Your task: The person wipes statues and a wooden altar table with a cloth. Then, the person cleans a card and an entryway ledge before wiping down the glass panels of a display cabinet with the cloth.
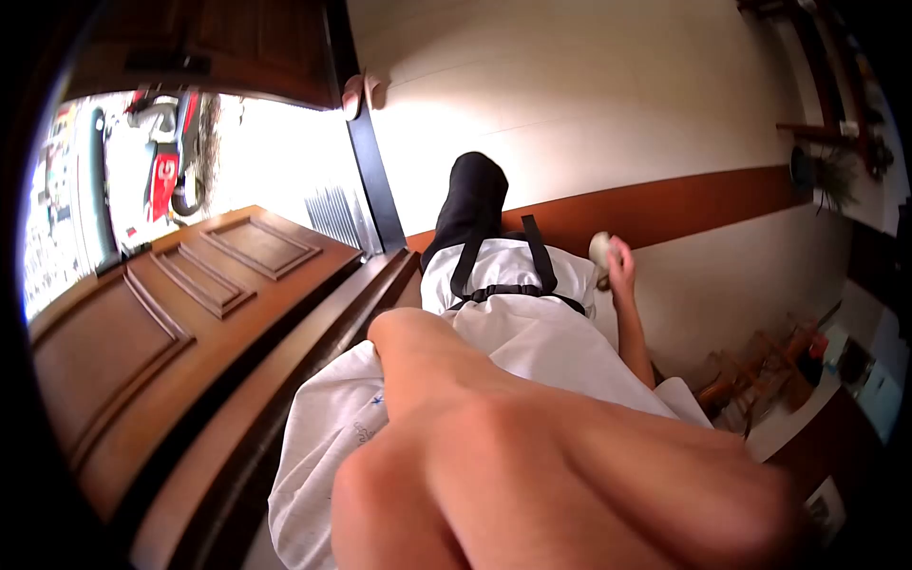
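Note:
My left hand [570, 465] is very large in the foreground, close to the camera. Its back and knuckles face me, while the fingers run off to the lower right, blurred and partly hidden. Further down on the right side, my right hand [622, 271] is beside my hip, its fingers curled around a pale rounded object [599, 249] whose kind I cannot make out. Below me are my white shirt [541, 332], a black buckled strap [508, 291] across it and a dark trouser leg [472, 195].
At left stands an open panelled wooden door [209, 275], with a red motorbike [163, 180] outside. Slippers [353, 97] lie by the threshold. A reddish-brown band [665, 201] crosses the pale surface ahead. To the right are a potted plant [806, 169] and wooden furniture [760, 380].

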Demonstrator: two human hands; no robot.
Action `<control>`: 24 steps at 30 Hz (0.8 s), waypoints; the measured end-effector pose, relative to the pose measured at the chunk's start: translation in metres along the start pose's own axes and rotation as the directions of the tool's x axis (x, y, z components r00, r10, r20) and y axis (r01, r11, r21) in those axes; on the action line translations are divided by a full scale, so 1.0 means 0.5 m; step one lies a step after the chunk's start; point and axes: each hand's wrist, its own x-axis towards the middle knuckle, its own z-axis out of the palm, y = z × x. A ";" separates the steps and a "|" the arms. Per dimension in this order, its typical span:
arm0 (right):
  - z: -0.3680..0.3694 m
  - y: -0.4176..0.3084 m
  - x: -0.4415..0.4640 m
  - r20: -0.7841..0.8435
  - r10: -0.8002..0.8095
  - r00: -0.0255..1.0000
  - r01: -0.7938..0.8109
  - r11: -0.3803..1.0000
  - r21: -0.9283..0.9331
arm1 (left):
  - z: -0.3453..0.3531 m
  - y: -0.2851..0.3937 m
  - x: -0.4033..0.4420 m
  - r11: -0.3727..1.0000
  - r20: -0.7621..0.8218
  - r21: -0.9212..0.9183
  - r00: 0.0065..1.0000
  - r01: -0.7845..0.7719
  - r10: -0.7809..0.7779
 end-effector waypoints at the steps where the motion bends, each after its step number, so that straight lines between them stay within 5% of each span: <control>1: -0.003 -0.088 0.060 -0.088 -0.040 0.995 0.041 0.999 0.011 | -0.033 -0.016 0.031 0.999 0.004 -0.027 1.000 0.028 -0.028; 3: -0.023 -0.211 0.114 -0.073 0.014 0.997 0.005 0.968 0.252 | -0.064 -0.034 0.060 0.996 0.066 -0.074 0.996 0.059 -0.054; 9: -0.162 -0.585 0.406 -0.222 -0.156 0.963 0.224 0.917 0.329 | -0.280 -0.044 0.241 0.992 0.096 -0.043 0.989 0.116 -0.111; 10: -0.177 -0.629 0.450 -0.280 -0.220 0.934 0.271 0.949 0.159 | -0.314 -0.035 0.273 0.995 0.086 -0.030 0.992 0.100 -0.097; 11: -0.179 -0.671 0.491 -0.264 -0.138 0.955 0.191 0.964 0.187 | -0.349 -0.026 0.300 0.997 0.066 -0.004 0.995 0.074 -0.074; 16: -0.161 -0.534 0.667 -0.306 -0.038 0.951 0.082 0.988 0.132 | -0.503 -0.032 0.423 0.997 0.037 0.072 0.999 0.019 -0.022; 17: -0.147 -0.460 0.684 -0.370 0.119 0.922 -0.055 0.983 0.177 | -0.538 -0.048 0.454 0.996 0.043 0.084 0.998 0.036 -0.039; 19: -0.130 -0.253 0.676 -0.204 0.247 0.947 -0.158 0.915 0.372 | -0.591 -0.083 0.505 0.992 0.076 0.111 0.995 0.056 -0.065; 20: -0.104 -0.222 0.621 -0.289 0.370 0.883 -0.247 0.890 0.383 | -0.632 -0.107 0.528 0.992 0.079 0.113 0.994 0.062 -0.071; 22: -0.057 -0.097 0.562 -0.437 0.238 0.867 -0.141 0.960 0.243 | -0.717 -0.166 0.581 0.991 0.133 0.121 0.988 0.064 -0.080; 24: -0.016 -0.212 0.667 -0.218 0.545 0.810 -0.406 0.789 0.462 | -0.881 -0.229 0.694 0.987 0.162 0.136 0.981 0.084 -0.106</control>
